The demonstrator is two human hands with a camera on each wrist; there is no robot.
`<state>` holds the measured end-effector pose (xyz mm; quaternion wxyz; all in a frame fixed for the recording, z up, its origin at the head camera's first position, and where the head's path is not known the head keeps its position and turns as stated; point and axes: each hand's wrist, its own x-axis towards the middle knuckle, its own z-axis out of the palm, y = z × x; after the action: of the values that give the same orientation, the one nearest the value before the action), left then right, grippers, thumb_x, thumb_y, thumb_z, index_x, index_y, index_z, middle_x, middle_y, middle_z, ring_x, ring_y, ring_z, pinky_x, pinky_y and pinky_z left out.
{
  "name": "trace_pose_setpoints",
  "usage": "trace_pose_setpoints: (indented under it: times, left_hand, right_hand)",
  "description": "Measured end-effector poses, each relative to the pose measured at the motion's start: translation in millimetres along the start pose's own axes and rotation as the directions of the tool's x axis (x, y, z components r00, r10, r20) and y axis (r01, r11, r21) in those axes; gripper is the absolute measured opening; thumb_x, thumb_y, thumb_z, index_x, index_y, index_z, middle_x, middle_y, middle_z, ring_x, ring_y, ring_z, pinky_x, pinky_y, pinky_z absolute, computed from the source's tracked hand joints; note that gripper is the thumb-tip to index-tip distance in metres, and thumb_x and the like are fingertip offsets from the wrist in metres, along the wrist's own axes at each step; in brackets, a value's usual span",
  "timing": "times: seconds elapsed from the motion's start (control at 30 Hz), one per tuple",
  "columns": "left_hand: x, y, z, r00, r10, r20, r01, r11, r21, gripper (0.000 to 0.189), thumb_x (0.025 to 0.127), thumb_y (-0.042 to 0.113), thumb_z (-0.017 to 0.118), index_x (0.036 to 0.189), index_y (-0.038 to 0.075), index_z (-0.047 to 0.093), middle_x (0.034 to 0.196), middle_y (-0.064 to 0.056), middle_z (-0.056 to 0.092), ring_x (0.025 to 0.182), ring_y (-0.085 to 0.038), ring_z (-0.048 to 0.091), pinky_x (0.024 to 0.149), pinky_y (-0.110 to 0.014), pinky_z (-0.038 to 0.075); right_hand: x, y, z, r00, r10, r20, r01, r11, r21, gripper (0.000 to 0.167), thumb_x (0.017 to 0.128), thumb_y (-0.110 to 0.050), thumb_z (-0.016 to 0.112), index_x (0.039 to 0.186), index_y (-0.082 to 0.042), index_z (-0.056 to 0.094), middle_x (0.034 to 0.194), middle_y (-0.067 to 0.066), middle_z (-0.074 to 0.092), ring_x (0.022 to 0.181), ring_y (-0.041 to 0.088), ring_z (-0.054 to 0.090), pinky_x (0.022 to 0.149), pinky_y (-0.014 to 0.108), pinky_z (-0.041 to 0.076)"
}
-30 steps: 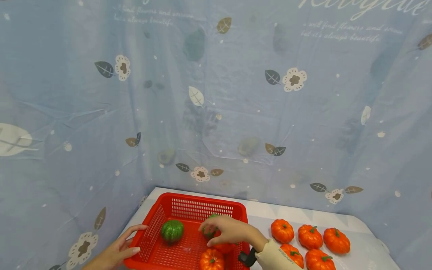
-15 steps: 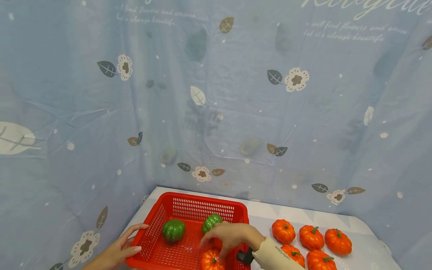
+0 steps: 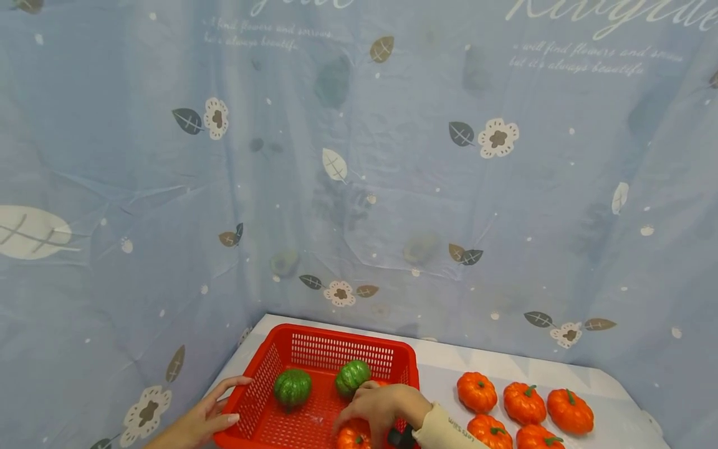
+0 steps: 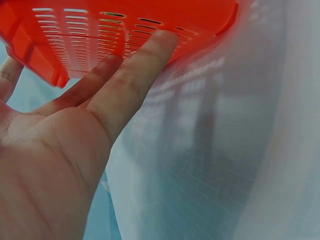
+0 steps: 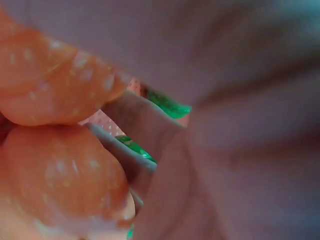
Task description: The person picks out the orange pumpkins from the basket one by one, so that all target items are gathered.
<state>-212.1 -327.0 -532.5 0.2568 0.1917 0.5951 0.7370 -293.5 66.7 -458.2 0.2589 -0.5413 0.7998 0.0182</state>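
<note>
A red plastic basket point(image 3: 331, 332) with slotted walls stands on the white table. My left hand point(image 3: 196, 421) rests on its left side, fingertips at the rim; in the left wrist view, straight fingers point(image 4: 132, 82) lie against its slotted outer wall. Inside the basket, my right hand point(image 3: 378, 405) grips an orange pumpkin point(image 3: 354, 438), partly hidden by the fingers. Another orange pumpkin point(image 5: 55, 80) touches the gripped pumpkin point(image 5: 65, 175) in the right wrist view. Two green pumpkins point(image 3: 293, 388) are also in the basket, one of them point(image 3: 353, 377) just beyond my right hand.
Several orange pumpkins point(image 3: 524, 403) stand in rows on the white table point(image 3: 606, 393) right of the basket. A blue patterned curtain point(image 3: 392, 187) hangs behind the table and along its left side.
My right hand has moved from beside the farther green pumpkin down and toward me, onto the near orange pumpkin. The green pumpkin now shows uncovered. My left hand stays on the basket.
</note>
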Motion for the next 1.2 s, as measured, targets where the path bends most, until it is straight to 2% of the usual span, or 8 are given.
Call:
trace_pose_setpoints:
  times: [0.2, 0.4, 0.53, 0.67, 0.77, 0.87, 1.03, 1.2]
  left_hand:
    - [0.8, 1.2, 2.4, 1.000, -0.009, -0.004, 0.009, 1.000, -0.005, 0.045, 0.112, 0.012, 0.037, 0.147, 0.041, 0.036, 0.144, -0.020, 0.047, 0.124, -0.048, 0.058, 0.096, -0.065, 0.049]
    - [4.1, 1.3, 2.4, 1.000, 0.001, 0.016, -0.001, 1.000, -0.011, 0.046, 0.112, 0.011, 0.035, 0.146, 0.042, 0.035, 0.145, -0.020, 0.046, 0.126, -0.049, 0.056, 0.097, -0.066, 0.048]
    - [4.4, 0.6, 2.1, 1.000, -0.008, 0.012, 0.008, 1.000, -0.021, 0.045, 0.112, 0.012, 0.035, 0.144, 0.044, 0.037, 0.144, -0.019, 0.047, 0.125, -0.049, 0.057, 0.097, -0.066, 0.048]
    - [5.2, 0.3, 1.5, 1.000, -0.006, 0.002, 0.006, 1.000, -0.012, 0.045, 0.112, 0.012, 0.035, 0.143, 0.044, 0.037, 0.143, -0.019, 0.047, 0.124, -0.049, 0.058, 0.096, -0.066, 0.048]
    - [5.3, 0.5, 0.2, 1.000, -0.003, 0.002, 0.003, 1.000, -0.008, 0.045, 0.112, 0.012, 0.035, 0.144, 0.044, 0.037, 0.144, -0.019, 0.047, 0.125, -0.049, 0.057, 0.096, -0.066, 0.048]
    - [4.7, 0.7, -1.2, 1.000, -0.010, 0.002, 0.010, 1.000, -0.016, 0.045, 0.113, 0.012, 0.034, 0.144, 0.044, 0.038, 0.144, -0.019, 0.047, 0.125, -0.049, 0.057, 0.096, -0.066, 0.048]
    - [3.2, -0.6, -4.1, 1.000, -0.019, 0.000, 0.019, 1.000, -0.016, 0.045, 0.113, 0.013, 0.035, 0.145, 0.044, 0.037, 0.142, -0.018, 0.048, 0.124, -0.046, 0.058, 0.097, -0.064, 0.049]
    - [1.7, -3.9, -7.4, 0.999, 0.012, 0.034, -0.012, 1.000, 0.010, 0.048, 0.113, 0.010, 0.035, 0.148, 0.043, 0.036, 0.144, -0.016, 0.047, 0.126, -0.041, 0.057, 0.100, -0.061, 0.050]
  right_hand:
    - [3.3, 8, 5, 0.985, -0.039, -0.167, 0.069, 0.981, 0.180, 0.066, 0.085, -0.025, 0.086, 0.143, -0.028, 0.055, 0.138, -0.021, 0.054, 0.122, -0.004, 0.048, 0.103, 0.034, 0.036]
    - [7.4, 11, 5, 0.951, -0.041, -0.305, 0.140, 0.940, 0.310, 0.064, 0.087, -0.029, 0.085, 0.142, -0.022, 0.051, 0.131, -0.017, 0.054, 0.113, -0.004, 0.052, 0.093, 0.021, 0.049]
    - [7.9, 10, 4, 0.927, -0.053, -0.372, 0.185, 0.927, 0.327, 0.066, 0.087, -0.029, 0.085, 0.144, -0.020, 0.051, 0.135, -0.014, 0.053, 0.113, -0.003, 0.053, 0.089, 0.019, 0.051]
    - [5.2, 10, 0, 0.901, -0.050, -0.431, 0.196, 0.933, 0.301, 0.070, 0.087, -0.034, 0.084, 0.147, -0.024, 0.051, 0.139, -0.014, 0.053, 0.117, -0.001, 0.053, 0.093, 0.021, 0.051]
    - [0.7, 9, -4, 0.878, -0.015, -0.479, 0.175, 0.941, 0.291, 0.071, 0.087, -0.041, 0.084, 0.148, -0.025, 0.051, 0.140, -0.016, 0.053, 0.120, 0.000, 0.052, 0.097, 0.025, 0.050]
    - [-5.3, 9, -9, 0.858, 0.027, -0.513, 0.163, 0.933, 0.321, 0.069, 0.086, -0.046, 0.083, 0.146, -0.029, 0.052, 0.139, -0.018, 0.054, 0.120, 0.001, 0.052, 0.100, 0.027, 0.049]
    - [-15.0, 10, -13, 0.832, 0.053, -0.552, 0.186, 0.911, 0.367, 0.066, 0.086, -0.045, 0.083, 0.144, -0.033, 0.052, 0.138, -0.017, 0.056, 0.118, 0.003, 0.055, 0.098, 0.027, 0.050]
    - [-22.8, 11, -12, 0.810, 0.084, -0.580, 0.190, 0.899, 0.395, 0.067, 0.086, -0.046, 0.083, 0.144, -0.032, 0.053, 0.135, -0.015, 0.057, 0.115, 0.005, 0.056, 0.095, 0.027, 0.052]
